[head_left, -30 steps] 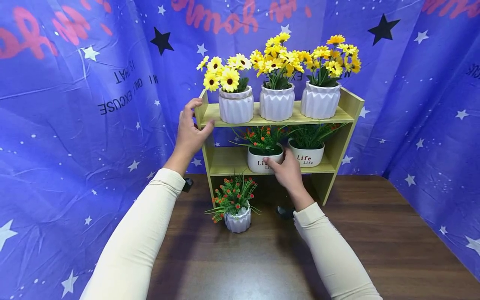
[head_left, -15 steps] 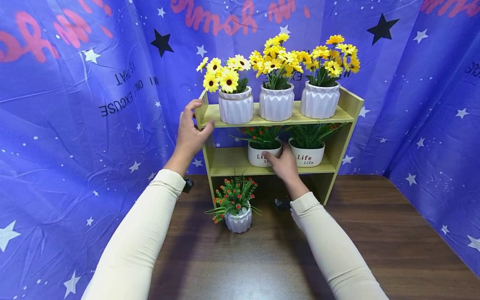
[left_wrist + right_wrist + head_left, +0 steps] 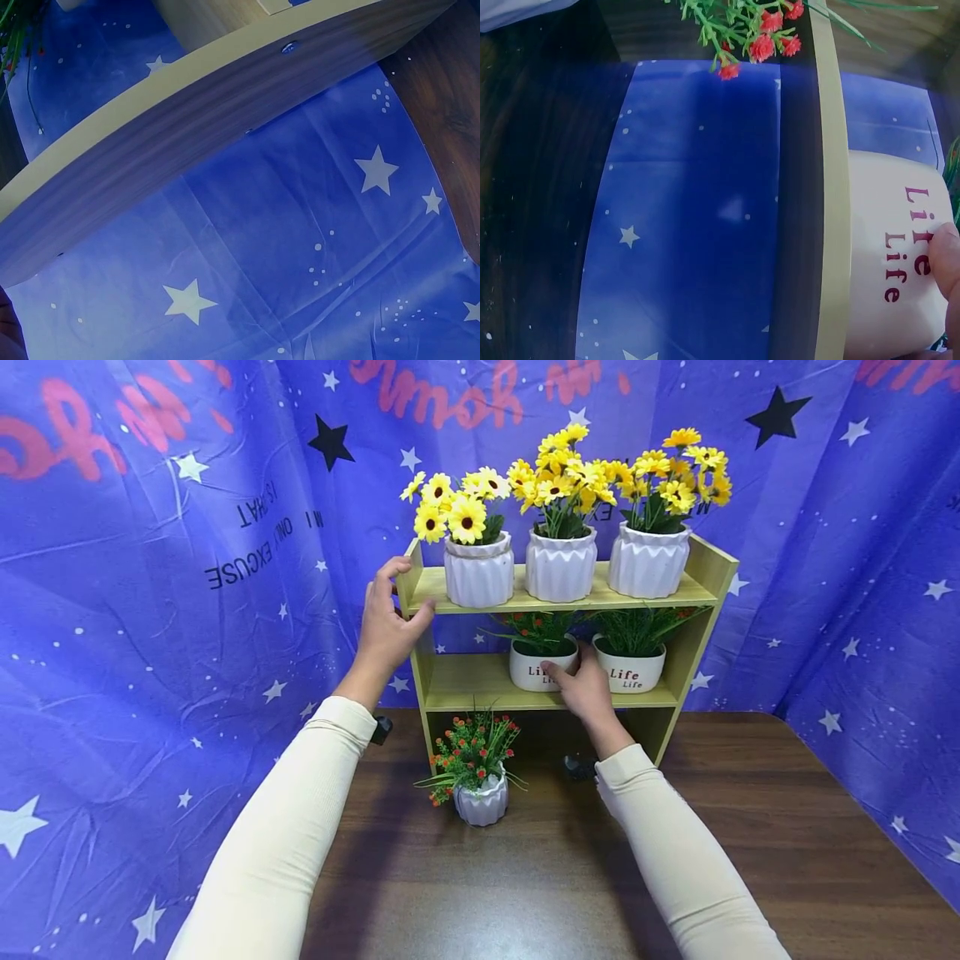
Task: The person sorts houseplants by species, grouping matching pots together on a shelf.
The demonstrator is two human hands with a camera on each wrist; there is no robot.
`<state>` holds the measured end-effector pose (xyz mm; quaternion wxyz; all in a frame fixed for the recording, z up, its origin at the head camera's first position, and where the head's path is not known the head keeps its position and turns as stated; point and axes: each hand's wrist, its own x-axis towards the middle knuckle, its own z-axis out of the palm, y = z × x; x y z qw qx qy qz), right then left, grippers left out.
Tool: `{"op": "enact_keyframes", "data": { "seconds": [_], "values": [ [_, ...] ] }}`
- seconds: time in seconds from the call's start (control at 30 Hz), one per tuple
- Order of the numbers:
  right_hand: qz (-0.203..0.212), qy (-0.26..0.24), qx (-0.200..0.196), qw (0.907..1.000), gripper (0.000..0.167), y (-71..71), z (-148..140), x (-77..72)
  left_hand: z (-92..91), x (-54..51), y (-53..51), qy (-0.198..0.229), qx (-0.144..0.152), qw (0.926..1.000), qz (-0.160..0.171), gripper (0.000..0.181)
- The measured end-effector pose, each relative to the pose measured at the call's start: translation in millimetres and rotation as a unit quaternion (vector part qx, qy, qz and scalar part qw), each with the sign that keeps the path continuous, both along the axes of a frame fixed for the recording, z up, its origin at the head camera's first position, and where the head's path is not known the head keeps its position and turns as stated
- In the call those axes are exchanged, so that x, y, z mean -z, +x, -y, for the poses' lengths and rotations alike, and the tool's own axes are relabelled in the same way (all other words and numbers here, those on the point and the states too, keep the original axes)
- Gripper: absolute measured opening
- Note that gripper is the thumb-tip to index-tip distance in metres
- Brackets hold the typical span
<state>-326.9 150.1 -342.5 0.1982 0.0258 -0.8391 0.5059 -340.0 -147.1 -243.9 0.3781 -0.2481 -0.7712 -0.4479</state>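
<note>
My right hand (image 3: 588,689) holds a white oval flowerpot (image 3: 525,675) lettered "Life" by its right end, thumb on the front. The pot, with green leaves and small orange flowers, stands on the middle board of a wooden shelf (image 3: 465,683). To its right is a like pot (image 3: 637,675), close to my fingers. My left hand (image 3: 384,631) grips the shelf's upper left side, thumb near the top board's front edge. In the right wrist view, my thumb (image 3: 946,259) lies against the lettering. The left wrist view shows the shelf's side panel (image 3: 172,127) and barely any hand.
Three white pots with yellow flowers, among them the middle one (image 3: 561,567), line the top board. A small pot (image 3: 482,802) with red flowers stands on the brown table (image 3: 465,885) before the shelf's lower left. A blue starry curtain (image 3: 187,693) hangs behind.
The held oval pot has moved back from the middle board's front edge and sits deeper on it, my right hand with it. My left hand keeps its place; the head view has shifted slightly.
</note>
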Motion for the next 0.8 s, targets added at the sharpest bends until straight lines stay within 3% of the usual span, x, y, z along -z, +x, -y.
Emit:
{"op": "enact_keyframes", "data": {
  "seconds": [0.27,0.43,0.67,0.8],
  "values": [
    [-0.01,0.013,0.012,0.9998,0.078,3.2,-4.0,3.4,-1.8,-1.7,1.2,0.003,-0.001,1.0,0.001,0.052],
    [-0.056,-0.005,0.034,0.9979,0.071,10.8,-1.9,11.7,-2.9,-1.3,0.5,0.002,-0.002,1.0,0.003,0.052],
    [-0.154,-0.064,0.057,0.9842,0.048,42.4,6.5,37.0,-1.2,0.4,-0.4,0.008,0.003,1.0,0.0,0.052],
    [-0.16,-0.084,0.047,0.9824,0.037,62.7,13.7,57.1,-1.6,-0.3,-1.3,0.012,0.008,0.9999,0.005,0.053]
  ]
}}
